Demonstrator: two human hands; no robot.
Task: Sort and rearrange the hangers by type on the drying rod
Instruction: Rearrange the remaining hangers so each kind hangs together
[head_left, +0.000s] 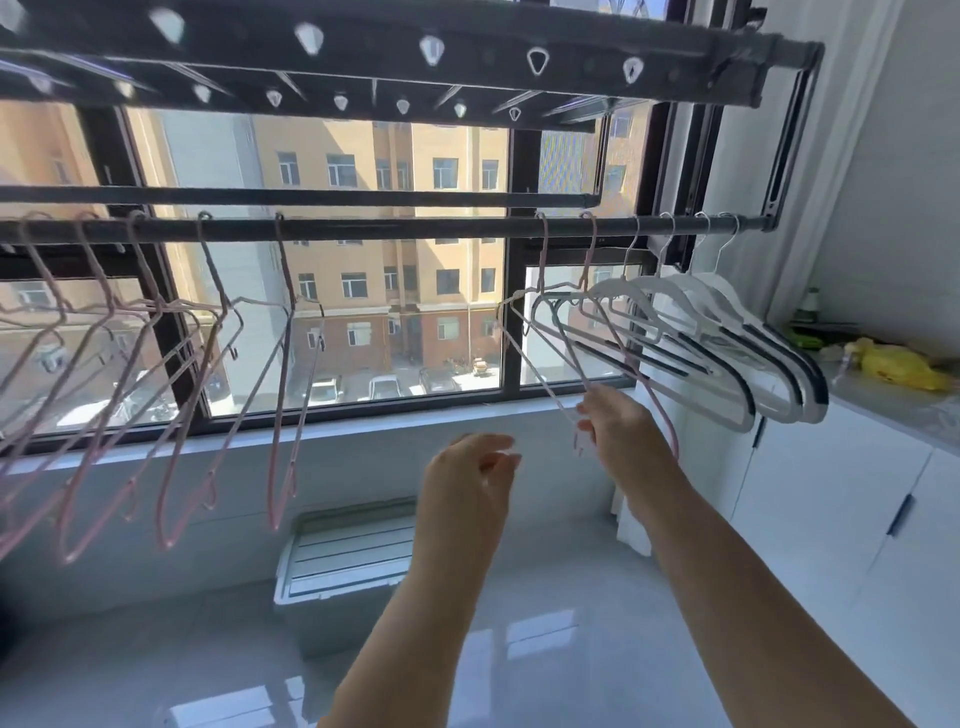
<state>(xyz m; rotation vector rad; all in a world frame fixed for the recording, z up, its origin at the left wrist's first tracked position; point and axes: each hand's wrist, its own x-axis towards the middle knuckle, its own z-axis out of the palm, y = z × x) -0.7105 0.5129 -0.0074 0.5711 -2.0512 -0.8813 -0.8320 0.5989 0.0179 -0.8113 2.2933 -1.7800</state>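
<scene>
A dark drying rod (405, 228) runs across the window. Several thin pink wire hangers (171, 415) hang along its left half. Two more pink wire hangers (540, 260) hang right of centre, beside several wide white plastic hangers with black grips (727, 332) bunched at the right end. My right hand (618, 431) pinches the lower end of one of the two pink hangers, which swings toward me. My left hand (467, 478) hovers lower to the left with fingers loosely curled and nothing in it.
A dark overhead rack with white clips (431, 49) sits above the rod. A white cabinet counter (883, 400) with a yellow bag (898, 364) stands on the right. A grey lidded bin (343, 561) rests on the glossy floor under the window.
</scene>
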